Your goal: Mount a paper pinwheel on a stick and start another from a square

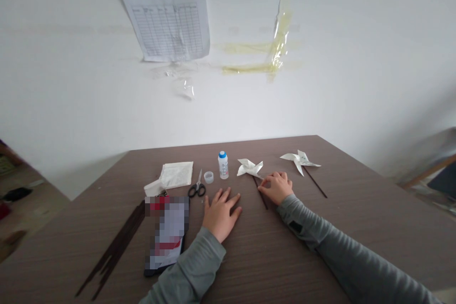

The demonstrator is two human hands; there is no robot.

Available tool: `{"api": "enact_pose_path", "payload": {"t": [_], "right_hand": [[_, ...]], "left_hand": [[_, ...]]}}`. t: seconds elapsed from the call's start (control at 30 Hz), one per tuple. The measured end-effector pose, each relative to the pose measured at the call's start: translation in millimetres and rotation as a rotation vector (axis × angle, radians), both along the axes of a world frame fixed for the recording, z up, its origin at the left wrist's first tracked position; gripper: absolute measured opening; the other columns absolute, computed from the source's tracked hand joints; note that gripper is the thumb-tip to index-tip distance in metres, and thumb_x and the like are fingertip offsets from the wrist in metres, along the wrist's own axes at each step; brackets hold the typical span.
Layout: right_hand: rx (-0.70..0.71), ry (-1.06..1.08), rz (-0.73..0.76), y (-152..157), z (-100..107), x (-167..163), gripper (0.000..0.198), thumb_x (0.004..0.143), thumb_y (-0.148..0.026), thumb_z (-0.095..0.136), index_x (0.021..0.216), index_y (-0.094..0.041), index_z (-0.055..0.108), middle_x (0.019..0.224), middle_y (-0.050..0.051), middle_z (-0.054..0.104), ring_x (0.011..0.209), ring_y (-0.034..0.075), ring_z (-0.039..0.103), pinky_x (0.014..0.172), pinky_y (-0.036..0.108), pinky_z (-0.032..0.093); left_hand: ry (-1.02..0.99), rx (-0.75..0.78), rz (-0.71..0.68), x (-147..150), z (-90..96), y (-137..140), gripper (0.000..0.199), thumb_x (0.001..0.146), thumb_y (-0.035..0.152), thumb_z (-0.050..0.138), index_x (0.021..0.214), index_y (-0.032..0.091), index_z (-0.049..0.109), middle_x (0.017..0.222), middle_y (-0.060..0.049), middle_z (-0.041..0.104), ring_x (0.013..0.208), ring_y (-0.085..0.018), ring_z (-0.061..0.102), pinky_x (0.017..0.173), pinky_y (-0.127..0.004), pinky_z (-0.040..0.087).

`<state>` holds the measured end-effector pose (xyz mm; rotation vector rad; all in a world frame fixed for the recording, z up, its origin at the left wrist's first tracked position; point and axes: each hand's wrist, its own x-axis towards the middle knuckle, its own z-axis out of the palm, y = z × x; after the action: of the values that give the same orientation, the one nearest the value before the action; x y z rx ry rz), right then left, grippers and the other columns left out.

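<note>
My left hand (221,216) lies flat on the table with its fingers spread, holding nothing. It is close to the black-handled scissors (197,190) and a small translucent cap (208,177). My right hand (276,188) is closed in a pinch at the dark stick of a white paper pinwheel (249,168), just below its blades. The fingers hide part of that stick. A second paper pinwheel (299,159) on a similar stick lies farther right, apart from the hand. Between the scissors and the nearer pinwheel stands a small white bottle (223,167) with a blue top.
Left of the scissors lies a stack of white paper squares (177,175) with a smaller white piece beside it. A phone (167,232) with a blurred screen and a bundle of dark sticks (119,242) are at the left. The wooden table (356,218) meets a white wall at its back.
</note>
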<state>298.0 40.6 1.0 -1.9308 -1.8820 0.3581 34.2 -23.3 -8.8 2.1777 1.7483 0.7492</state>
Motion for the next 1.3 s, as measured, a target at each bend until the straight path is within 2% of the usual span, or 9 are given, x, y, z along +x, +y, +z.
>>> {"api": "enact_pose_path", "payload": {"t": [0.07,0.23,0.43,0.57,0.77,0.9,1.07,1.2,1.3], "right_hand": [[0.035,-0.003,0.018,-3.6,-0.9,1.9,0.009,0.104,-0.037,0.098,0.108,-0.037,0.106,0.148,0.016,0.088,0.162,0.056,0.063,0.13,0.074,0.059],[0.095,-0.012,0.098,-10.8,-4.9,7.0,0.024,0.102,-0.03,0.098,0.119,-0.045,0.108,0.157,0.011,0.086,0.164,0.053,0.061,0.138,0.076,0.053],[0.052,-0.048,0.15,-12.3,-2.4,9.0,0.031,0.103,-0.029,0.098,0.125,-0.049,0.108,0.165,0.01,0.087,0.169,0.055,0.061,0.145,0.084,0.047],[0.016,-0.068,0.122,-8.7,2.3,14.6,0.033,0.103,-0.027,0.098,0.126,-0.048,0.108,0.165,0.01,0.089,0.171,0.056,0.061,0.145,0.085,0.046],[0.012,-0.036,0.068,-1.6,-3.7,38.5,0.029,0.1,-0.027,0.1,0.121,-0.044,0.109,0.162,0.012,0.091,0.171,0.059,0.063,0.139,0.083,0.052],[0.051,-0.039,0.021,3.0,-15.4,62.2,0.025,0.095,-0.034,0.102,0.117,-0.041,0.11,0.153,0.013,0.094,0.164,0.06,0.069,0.134,0.076,0.06],[0.089,-0.046,-0.041,4.9,-22.1,91.2,0.02,0.096,-0.04,0.1,0.114,-0.04,0.108,0.143,0.013,0.095,0.149,0.056,0.078,0.124,0.07,0.067],[0.048,-0.041,-0.074,9.1,-22.8,111.6,0.022,0.098,-0.034,0.099,0.117,-0.039,0.108,0.148,0.014,0.095,0.152,0.055,0.081,0.128,0.068,0.066],[0.053,-0.058,-0.034,16.4,-26.4,128.1,0.028,0.097,-0.03,0.095,0.121,-0.036,0.109,0.148,0.015,0.097,0.149,0.053,0.086,0.133,0.066,0.066]], "left_hand": [[0.006,0.004,-0.003,-0.4,-1.5,-0.3,0.04,0.106,0.023,0.089,0.138,0.043,0.103,0.174,-0.016,0.089,0.172,-0.054,0.074,0.148,-0.099,0.041],[0.052,0.003,-0.016,-0.6,-3.4,-0.5,0.042,0.11,0.027,0.086,0.145,0.044,0.101,0.178,-0.015,0.087,0.175,-0.053,0.071,0.148,-0.097,0.043],[0.093,-0.039,-0.025,1.0,1.2,-2.0,0.047,0.114,0.025,0.081,0.154,0.042,0.099,0.186,-0.017,0.081,0.179,-0.055,0.068,0.148,-0.099,0.039],[0.038,-0.018,-0.009,0.2,1.7,-3.4,0.043,0.11,0.024,0.086,0.145,0.042,0.101,0.18,-0.016,0.085,0.176,-0.054,0.071,0.149,-0.098,0.04],[-0.031,0.007,0.024,-0.8,0.5,-3.7,0.034,0.104,0.021,0.091,0.13,0.04,0.104,0.171,-0.015,0.091,0.172,-0.057,0.075,0.149,-0.097,0.041],[-0.021,-0.011,0.026,-1.6,3.6,-4.3,0.036,0.105,0.021,0.09,0.132,0.04,0.104,0.174,-0.014,0.089,0.173,-0.056,0.074,0.149,-0.097,0.041],[-0.033,-0.025,0.041,-3.4,7.3,-6.2,0.036,0.104,0.017,0.092,0.13,0.04,0.104,0.173,-0.013,0.09,0.174,-0.056,0.073,0.151,-0.095,0.04],[-0.031,-0.027,0.03,-5.8,7.1,-7.6,0.039,0.106,0.016,0.091,0.134,0.039,0.104,0.177,-0.015,0.087,0.176,-0.057,0.072,0.151,-0.097,0.038],[0.013,-0.039,0.022,-8.8,9.0,-8.4,0.043,0.108,0.019,0.091,0.142,0.042,0.103,0.18,-0.014,0.085,0.178,-0.056,0.07,0.151,-0.096,0.04]]}}
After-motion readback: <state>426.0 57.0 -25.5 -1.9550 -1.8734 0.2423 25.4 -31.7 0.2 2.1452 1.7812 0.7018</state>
